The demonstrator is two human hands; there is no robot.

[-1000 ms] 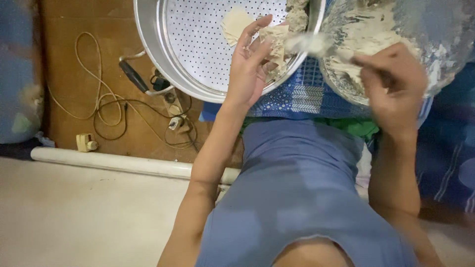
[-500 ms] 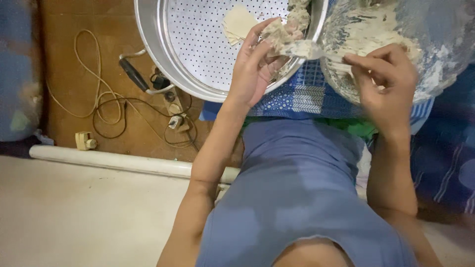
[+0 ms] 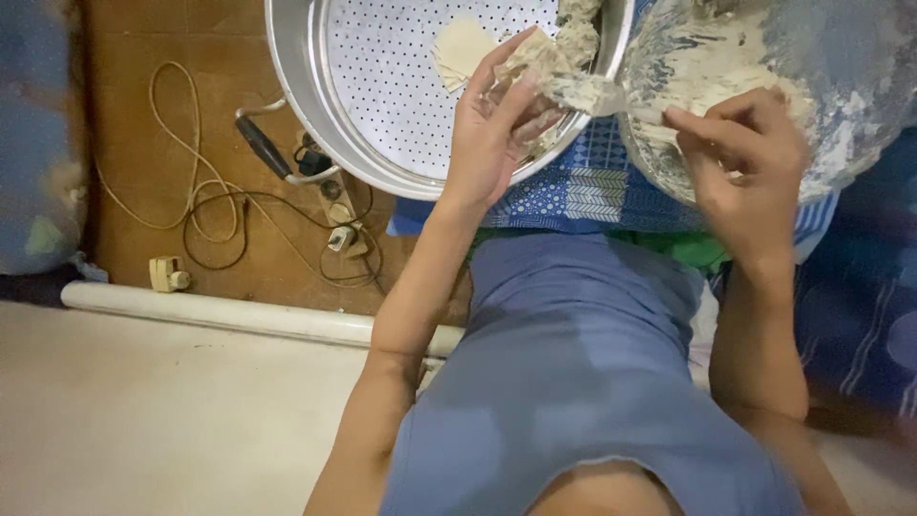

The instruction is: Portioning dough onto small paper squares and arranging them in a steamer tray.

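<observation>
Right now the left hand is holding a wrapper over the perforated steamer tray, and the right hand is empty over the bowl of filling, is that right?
Not quite. The right hand is not empty: it holds a spoon loaded with filling, reaching to the wrapper in the left hand. The head view shows this. The steamer tray and bowl are as you said.

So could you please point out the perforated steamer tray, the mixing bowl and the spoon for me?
perforated steamer tray [image 3: 382, 76], head view, bare holed surface left of the wrappers.
mixing bowl [image 3: 841, 124], head view, smeared inner wall.
spoon [image 3: 597, 96], head view, filling-laden spoon head between the hands.
</observation>
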